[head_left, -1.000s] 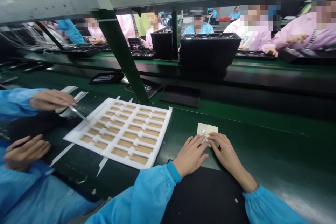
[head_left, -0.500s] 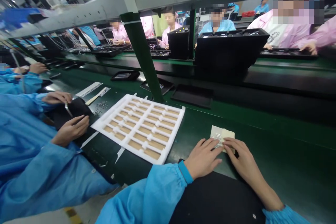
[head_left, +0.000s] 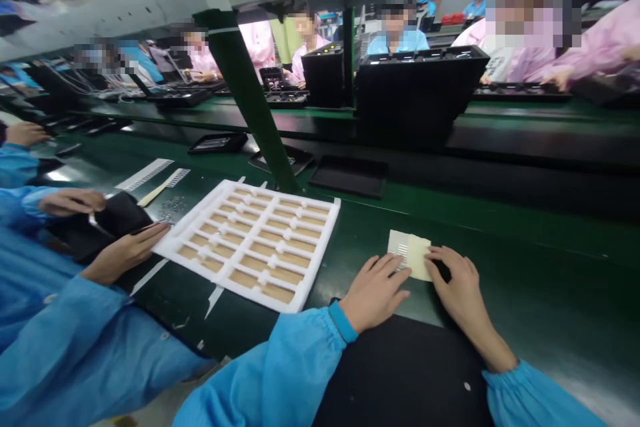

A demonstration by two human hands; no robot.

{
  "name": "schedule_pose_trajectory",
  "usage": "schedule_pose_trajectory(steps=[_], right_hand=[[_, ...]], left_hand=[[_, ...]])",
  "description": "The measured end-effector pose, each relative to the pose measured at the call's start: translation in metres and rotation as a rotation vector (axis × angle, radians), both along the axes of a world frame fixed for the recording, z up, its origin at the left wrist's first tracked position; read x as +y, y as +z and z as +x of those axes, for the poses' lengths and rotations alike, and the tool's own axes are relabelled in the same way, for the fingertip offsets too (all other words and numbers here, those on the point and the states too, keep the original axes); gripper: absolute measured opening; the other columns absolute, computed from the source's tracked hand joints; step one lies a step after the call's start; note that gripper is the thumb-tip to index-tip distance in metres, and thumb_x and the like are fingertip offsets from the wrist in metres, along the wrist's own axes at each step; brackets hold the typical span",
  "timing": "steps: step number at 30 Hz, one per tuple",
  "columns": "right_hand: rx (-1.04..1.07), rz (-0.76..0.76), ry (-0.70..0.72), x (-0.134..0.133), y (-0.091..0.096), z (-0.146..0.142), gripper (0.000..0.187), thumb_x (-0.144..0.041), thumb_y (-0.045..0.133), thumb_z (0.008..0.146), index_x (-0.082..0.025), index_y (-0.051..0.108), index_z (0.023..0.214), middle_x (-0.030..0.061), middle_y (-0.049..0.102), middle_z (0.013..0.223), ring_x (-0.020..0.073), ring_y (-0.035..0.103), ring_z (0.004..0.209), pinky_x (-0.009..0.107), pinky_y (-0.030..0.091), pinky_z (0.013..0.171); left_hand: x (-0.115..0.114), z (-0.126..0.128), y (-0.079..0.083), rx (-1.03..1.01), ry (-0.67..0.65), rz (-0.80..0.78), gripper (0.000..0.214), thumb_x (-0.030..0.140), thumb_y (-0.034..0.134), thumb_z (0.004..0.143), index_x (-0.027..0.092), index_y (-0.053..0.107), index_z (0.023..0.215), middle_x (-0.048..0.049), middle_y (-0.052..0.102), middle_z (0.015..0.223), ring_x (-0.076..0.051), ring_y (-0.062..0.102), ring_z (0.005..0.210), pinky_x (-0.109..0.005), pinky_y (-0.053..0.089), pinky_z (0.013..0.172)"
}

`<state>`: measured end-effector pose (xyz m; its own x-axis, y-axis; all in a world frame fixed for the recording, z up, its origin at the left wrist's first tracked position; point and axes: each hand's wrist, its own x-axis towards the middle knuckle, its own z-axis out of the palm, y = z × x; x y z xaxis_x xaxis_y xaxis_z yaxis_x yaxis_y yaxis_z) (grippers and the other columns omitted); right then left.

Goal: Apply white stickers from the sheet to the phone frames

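The cream sheet [head_left: 419,257] lies on the green bench [head_left: 540,293], right of centre, under the person's two hands. At the far left, a co-worker in blue sleeves has one hand [head_left: 73,201] above a black pad [head_left: 123,213] and the other [head_left: 125,257] at the pad's near side — what these fingers hold is too blurred to tell. Beyond the pad lie pale strips with dark marks [head_left: 145,175], and just beside it a scatter of tiny bits [head_left: 173,208]. Next comes a white tray [head_left: 319,250], its slots showing brown inside, with a green post [head_left: 255,107] rising behind it. A shallow black tray [head_left: 349,175] sits right of the post's foot. Then the person's left hand [head_left: 377,290]: palm down, fingers slightly apart, tips resting on the sheet's left part, beside a row of thin silvery strips [head_left: 401,253]. The right hand [head_left: 460,280] is curled at the sheet's right edge, thumb and forefinger close to it — whether they pinch it, I cannot tell.
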<state>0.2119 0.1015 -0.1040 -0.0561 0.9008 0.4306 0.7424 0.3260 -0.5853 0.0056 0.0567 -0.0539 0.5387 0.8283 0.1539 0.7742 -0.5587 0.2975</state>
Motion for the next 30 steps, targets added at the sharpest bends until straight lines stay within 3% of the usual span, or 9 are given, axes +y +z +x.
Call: schedule_pose_trajectory(steps=[4,10,19,30], right_hand=[[-0.028,-0.023,-0.034,-0.0031,0.0023,-0.0041,0.032,-0.044,0.041,0.095,-0.023,0.065,0.097,0.0092,0.069,0.115,0.0305,0.056,0.120,0.058,0.030,0.106],[-0.063,-0.044,-0.074,-0.0058,0.0030,-0.0065,0.032,-0.039,0.039,0.097,-0.023,0.060,0.115,0.0109,0.064,0.127,0.0311,0.046,0.131,0.061,0.022,0.110],[-0.113,-0.065,0.002,-0.0080,0.0056,-0.0068,0.038,-0.049,0.041,0.097,-0.024,0.061,0.119,0.0085,0.059,0.136,0.0319,0.042,0.135,0.065,0.016,0.112],[-0.143,-0.018,0.003,-0.0077,-0.0001,-0.0021,0.041,-0.052,0.040,0.096,-0.026,0.062,0.119,0.0096,0.061,0.132,0.0334,0.047,0.131,0.067,0.021,0.108]], left_hand=[[0.0019,-0.0002,-0.0015,0.003,0.000,-0.016,0.040,0.035,0.049,0.099,0.023,0.047,0.138,-0.0072,0.046,0.150,-0.024,0.039,0.141,-0.045,0.036,0.114],[0.0028,-0.0004,-0.0001,-0.002,0.000,-0.027,0.041,0.033,0.049,0.100,0.023,0.046,0.139,-0.0079,0.044,0.151,-0.024,0.038,0.141,-0.046,0.037,0.114],[0.0023,0.0005,0.0045,-0.005,0.008,-0.057,0.040,0.032,0.051,0.099,0.022,0.045,0.137,-0.0078,0.044,0.151,-0.024,0.037,0.142,-0.046,0.036,0.115],[0.0003,0.0023,0.0046,-0.041,0.021,-0.061,0.037,0.034,0.053,0.097,0.018,0.047,0.131,-0.0088,0.047,0.148,-0.024,0.038,0.141,-0.043,0.034,0.115]])
